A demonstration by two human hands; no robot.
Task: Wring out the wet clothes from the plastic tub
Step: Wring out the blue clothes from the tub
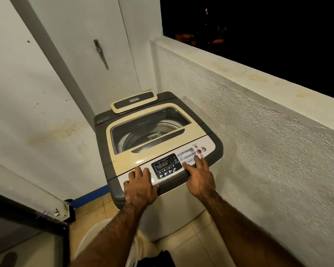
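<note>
Left hand (141, 187) and right hand (200, 178) rest on washing machine (123, 157) beside balcony wall (258, 141).

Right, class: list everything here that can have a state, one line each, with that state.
Washing machine lid, closed.
Display, lit.
Left hand, resting on the control panel.
Right hand, fingers straight, touching the buttons.
Tub, mostly hidden; contents cannot be seen.
</note>
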